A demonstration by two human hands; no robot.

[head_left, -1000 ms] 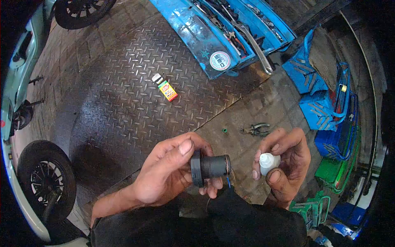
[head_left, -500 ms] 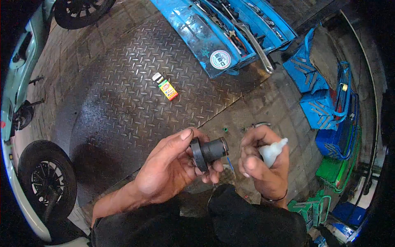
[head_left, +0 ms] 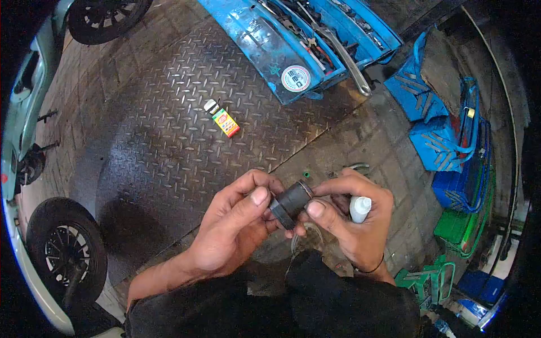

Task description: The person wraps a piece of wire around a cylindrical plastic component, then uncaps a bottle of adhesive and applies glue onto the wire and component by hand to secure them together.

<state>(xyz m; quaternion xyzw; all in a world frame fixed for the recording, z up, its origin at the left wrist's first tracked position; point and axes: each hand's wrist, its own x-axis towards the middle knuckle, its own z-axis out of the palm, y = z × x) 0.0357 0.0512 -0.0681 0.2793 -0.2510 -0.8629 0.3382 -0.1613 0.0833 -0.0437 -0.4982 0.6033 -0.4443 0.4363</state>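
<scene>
A black flanged cylindrical part (head_left: 293, 200) is gripped by its wide flange in my left hand (head_left: 231, 222), with the thumb on top and the fingers curled beneath. Its narrower end points up and to the right. My right hand (head_left: 366, 228) keeps a small white bottle (head_left: 360, 207) in its curled fingers, nozzle upward. At the same time, the thumb and forefinger of that hand reach to the rim of the black part. What they pinch there, if anything, is too small to make out.
A small yellow-and-green box (head_left: 226, 124) lies on the metal tread plate (head_left: 169, 146). An open blue toolbox (head_left: 253, 42) with tools stands at the top; more blue (head_left: 437, 146) and green toolboxes (head_left: 459, 228) line the right. Wheels (head_left: 65, 253) are at left.
My right hand has moved left, its thumb and forefinger now at the part's rim. The bottle has turned more upright. The black part has tilted slightly, its narrow end up.
</scene>
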